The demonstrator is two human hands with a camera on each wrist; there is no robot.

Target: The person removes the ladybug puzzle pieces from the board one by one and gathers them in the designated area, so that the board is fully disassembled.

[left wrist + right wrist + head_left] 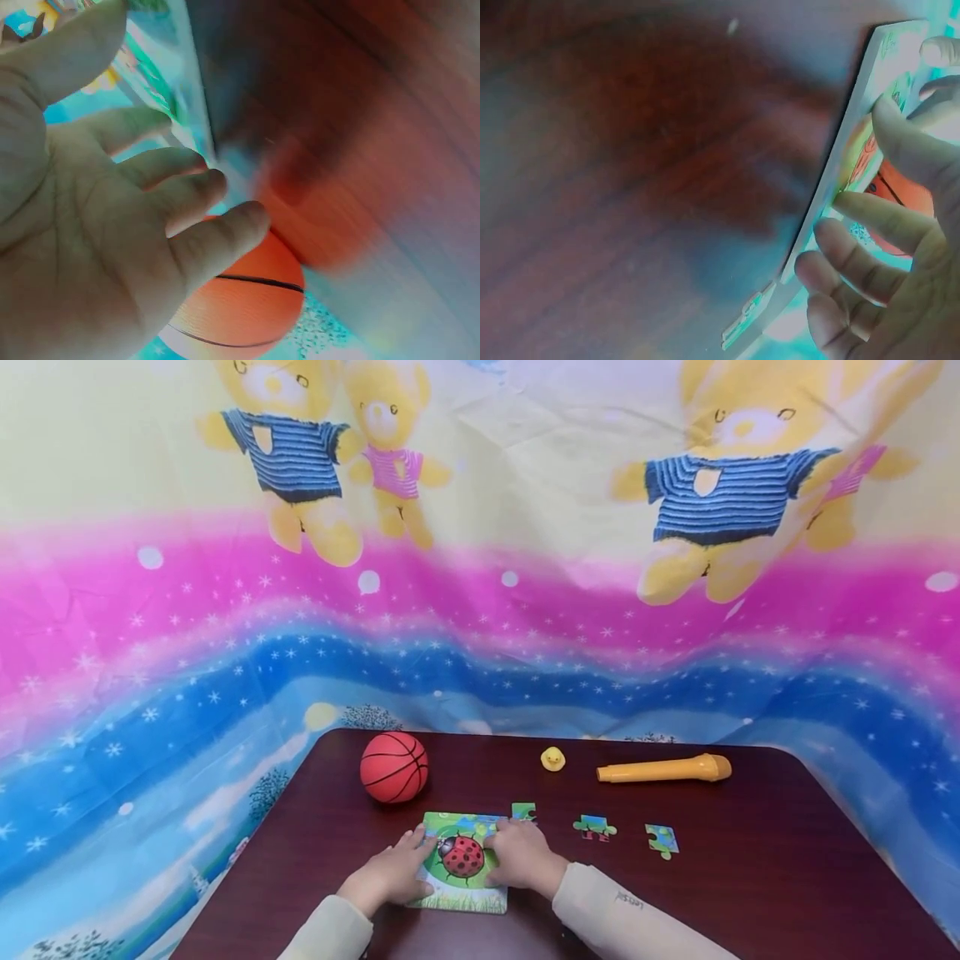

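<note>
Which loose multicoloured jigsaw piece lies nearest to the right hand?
The leftmost, mostly green piece, beyond the right hand; the middle piece and rightmost piece lie farther away.

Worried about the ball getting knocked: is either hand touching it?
No, the head view shows the left hand and right hand on the ladybug puzzle, apart from the red ball.

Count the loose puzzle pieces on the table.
3. The leftmost piece is by the board's far right corner, next to the right hand; the middle piece and rightmost piece lie farther right. The hand may hide others.
</note>
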